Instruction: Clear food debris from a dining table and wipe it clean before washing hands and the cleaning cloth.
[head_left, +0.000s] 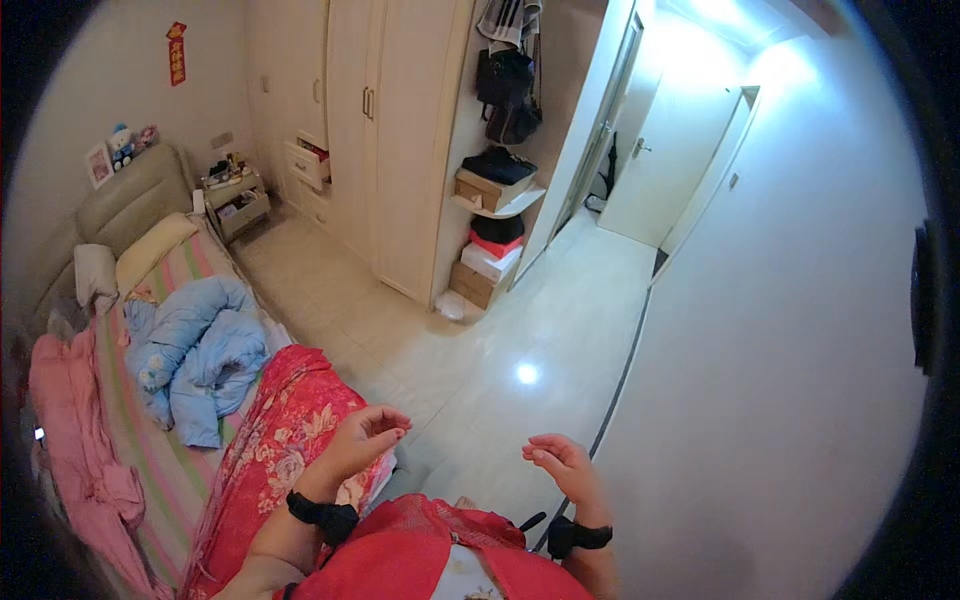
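Note:
My left hand (369, 438) is raised in front of my red garment, fingers curled loosely with a gap to the thumb and nothing in them. Below it in the picture lies a red floral blanket (281, 450) over the foot of the bed. My right hand (559, 461) is held up near the white wall, also holding nothing, its fingers bent towards the left hand. Each wrist has a black band. A crumpled light-blue quilt (217, 337) lies on the striped bed sheet (161, 457), with pink clothing (90, 442) along the bed's far left side.
Beyond the bed stand a nightstand (244, 216) with an open drawer and a cream wardrobe (409, 150), one small drawer (306, 166) pulled out. Boxes (474, 283) are stacked under shelves at the wardrobe's end, with bags (506, 79) hanging above. A white door (660, 157) stands at the back right.

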